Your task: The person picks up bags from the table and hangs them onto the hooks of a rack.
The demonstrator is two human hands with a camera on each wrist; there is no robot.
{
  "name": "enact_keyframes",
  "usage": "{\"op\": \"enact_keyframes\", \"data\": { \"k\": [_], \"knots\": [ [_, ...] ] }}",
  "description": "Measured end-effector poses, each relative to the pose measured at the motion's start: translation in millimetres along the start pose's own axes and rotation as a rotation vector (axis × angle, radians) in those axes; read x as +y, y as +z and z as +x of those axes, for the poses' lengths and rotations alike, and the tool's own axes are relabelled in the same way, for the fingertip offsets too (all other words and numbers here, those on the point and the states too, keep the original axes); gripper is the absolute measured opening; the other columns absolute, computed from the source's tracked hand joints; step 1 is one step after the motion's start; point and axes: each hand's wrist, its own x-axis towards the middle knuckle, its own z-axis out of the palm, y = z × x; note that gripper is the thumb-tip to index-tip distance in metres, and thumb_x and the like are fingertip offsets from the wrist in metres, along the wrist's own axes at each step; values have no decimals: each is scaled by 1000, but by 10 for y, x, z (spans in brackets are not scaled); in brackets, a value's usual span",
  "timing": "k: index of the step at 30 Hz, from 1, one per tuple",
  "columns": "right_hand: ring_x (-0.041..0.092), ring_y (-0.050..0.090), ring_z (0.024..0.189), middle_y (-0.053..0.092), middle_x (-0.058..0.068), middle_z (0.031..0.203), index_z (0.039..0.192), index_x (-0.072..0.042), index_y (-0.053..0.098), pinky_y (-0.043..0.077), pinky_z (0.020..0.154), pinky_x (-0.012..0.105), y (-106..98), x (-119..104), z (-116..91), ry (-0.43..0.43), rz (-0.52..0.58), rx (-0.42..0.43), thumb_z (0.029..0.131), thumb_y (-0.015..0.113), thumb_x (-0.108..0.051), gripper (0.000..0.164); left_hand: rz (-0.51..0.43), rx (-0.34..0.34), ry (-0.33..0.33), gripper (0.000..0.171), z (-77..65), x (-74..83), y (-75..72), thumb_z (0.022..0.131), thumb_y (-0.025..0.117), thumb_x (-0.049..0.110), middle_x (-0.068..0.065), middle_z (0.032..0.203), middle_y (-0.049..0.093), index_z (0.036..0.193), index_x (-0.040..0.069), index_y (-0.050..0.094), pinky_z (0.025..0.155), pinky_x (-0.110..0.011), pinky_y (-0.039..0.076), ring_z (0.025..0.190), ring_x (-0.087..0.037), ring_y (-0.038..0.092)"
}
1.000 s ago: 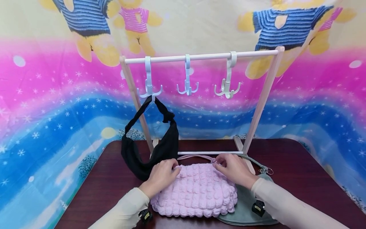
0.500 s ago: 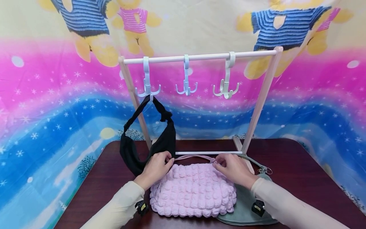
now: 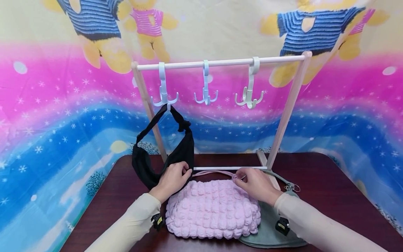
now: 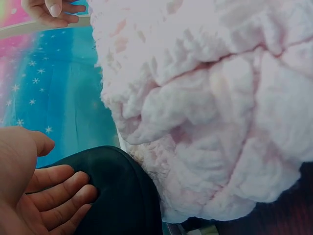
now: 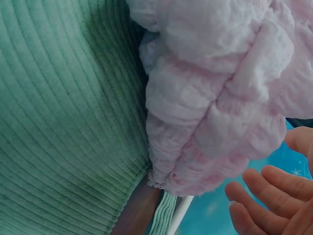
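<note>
At the lower centre of the head view, a puffy pink bag (image 3: pixel 214 210) is laid on the bench (image 3: pixel 104 210), and a green bag (image 3: pixel 274 232) is partly covered by it. The left hand (image 3: pixel 172 178) is seen before a black bag (image 3: pixel 182 150), hung left of centre, and the right hand (image 3: pixel 256 185) near the pink strap (image 3: pixel 209 172); on both, thumb and fingers are apart, but whether anything is touched cannot be told.

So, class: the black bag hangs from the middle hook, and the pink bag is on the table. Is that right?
Not quite: the head view shows the black bag hanging from the leftmost hook. The pink bag is indeed on the table.
</note>
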Motion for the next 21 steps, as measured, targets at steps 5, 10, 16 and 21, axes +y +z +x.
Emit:
{"op": "enact_keyframes", "data": {
  "k": [5, 10, 16, 21],
  "knots": [
    [2, 60, 69, 74, -7, 90, 96, -24, 75, 48, 63, 29, 9, -14, 7, 6, -11, 4, 92, 73, -31, 8, 17, 23, 13, 14, 49, -7, 3, 97, 68, 25, -2, 84, 68, 98, 11, 69, 69, -33, 53, 74, -12, 62],
    [2, 60, 70, 75, -7, 88, 98, -19, 77, 48, 62, 29, 26, -14, 15, -3, -16, 15, 92, 73, -29, 12, 15, 41, 15, 13, 109, -25, -17, 96, 69, 23, -3, 83, 68, 96, 10, 69, 72, -36, 54, 76, -16, 64],
    [2, 61, 70, 75, -7, 88, 99, -17, 77, 48, 62, 28, 39, -12, 18, -5, -16, 15, 92, 73, -28, 14, 20, 40, 17, 13, 154, -51, -29, 96, 68, 22, -5, 86, 69, 95, 10, 69, 74, -37, 55, 78, -18, 65],
    [2, 62, 71, 75, -7, 88, 98, -18, 77, 49, 63, 29, 42, -5, 28, -5, -19, 19, 91, 73, -28, 13, 17, 25, 17, 13, 177, -65, -24, 97, 68, 22, -7, 90, 70, 97, 9, 69, 75, -38, 55, 80, -19, 65]
  ]
}}
